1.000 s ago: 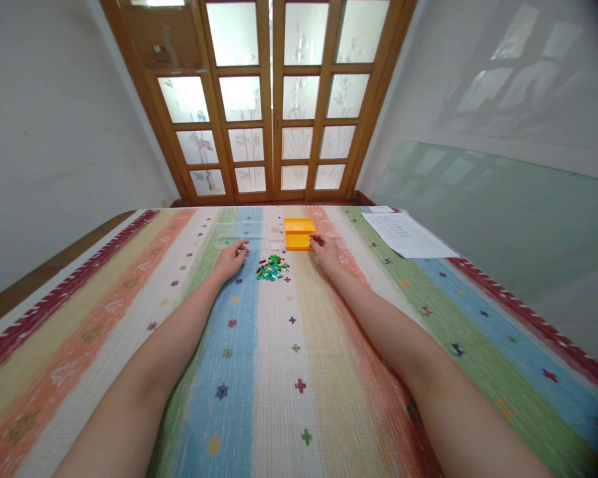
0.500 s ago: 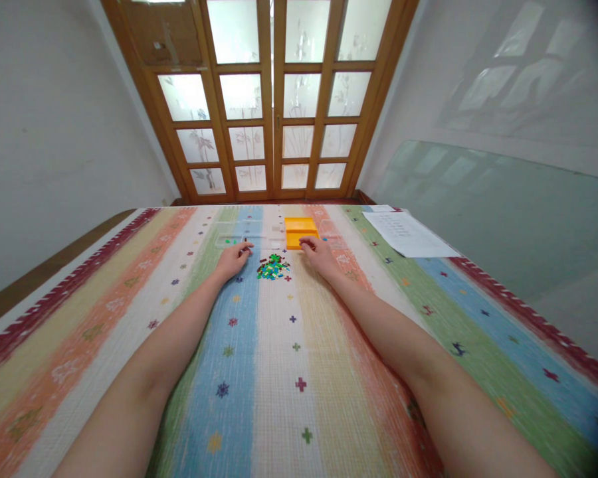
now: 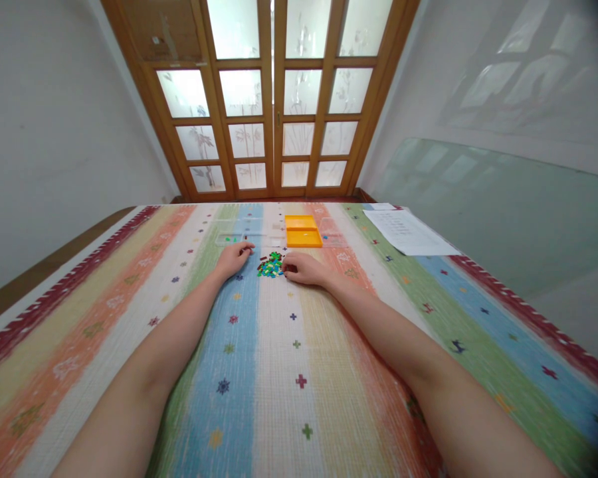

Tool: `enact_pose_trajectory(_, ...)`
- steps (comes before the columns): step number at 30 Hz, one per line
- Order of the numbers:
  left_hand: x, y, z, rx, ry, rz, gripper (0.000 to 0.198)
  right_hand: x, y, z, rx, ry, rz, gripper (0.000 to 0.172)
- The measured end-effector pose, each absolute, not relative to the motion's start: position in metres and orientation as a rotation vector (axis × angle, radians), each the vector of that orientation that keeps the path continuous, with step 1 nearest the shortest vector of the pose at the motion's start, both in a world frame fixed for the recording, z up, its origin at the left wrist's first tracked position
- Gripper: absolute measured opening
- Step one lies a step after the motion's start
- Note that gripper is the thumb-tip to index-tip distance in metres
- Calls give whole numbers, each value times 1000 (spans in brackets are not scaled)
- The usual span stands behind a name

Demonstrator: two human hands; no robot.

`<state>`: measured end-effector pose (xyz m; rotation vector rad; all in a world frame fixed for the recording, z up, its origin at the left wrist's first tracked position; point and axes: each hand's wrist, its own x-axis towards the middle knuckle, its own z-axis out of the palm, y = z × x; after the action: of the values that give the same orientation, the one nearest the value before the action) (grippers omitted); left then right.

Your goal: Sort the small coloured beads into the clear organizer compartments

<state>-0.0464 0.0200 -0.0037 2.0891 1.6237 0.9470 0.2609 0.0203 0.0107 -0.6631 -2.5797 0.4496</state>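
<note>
A small heap of tiny coloured pieces (image 3: pixel 270 265), green, blue, yellow and dark brown, lies on the striped tablecloth. At its right edge is my right hand (image 3: pixel 306 269); the fingers curve with thumb and fingertips apart, and anything between them is too small to see. My left hand (image 3: pixel 235 259) rests left of the heap, fingers loosely bent and apart, with nothing visible in them. Behind the heap stands a yellow box (image 3: pixel 303 244), opened out, with a small pale piece inside. A clear tray (image 3: pixel 219 244) behind my left hand holds a few green pieces and a brown one.
Right of the yellow box lies another clear tray (image 3: pixel 336 243) with a blue piece in it. Sheets of paper (image 3: pixel 408 232) lie at the table's far right. Beyond the table stand wood-framed glass doors (image 3: pixel 274 119); a glass panel (image 3: pixel 498 219) leans along the right wall.
My right hand has moved from the yellow box towards me and left, to the heap's right edge. The pale piece in the box is now uncovered. My left hand has hardly moved.
</note>
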Motion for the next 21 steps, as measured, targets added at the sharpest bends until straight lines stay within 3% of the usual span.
enact_pose_trajectory(7, -46, 21, -4, 2095, 1610, 946, 33, 257, 17, 11, -682, -2549, 429, 10)
enact_pose_trajectory(12, -46, 20, -4, 2106, 1603, 936, 33, 259, 19, 10, -860, -2286, 622, 4)
enact_pose_trajectory(21, -45, 19, -2, 2090, 1625, 916, 33, 260, 29, 5, -911, -2150, 667, 8)
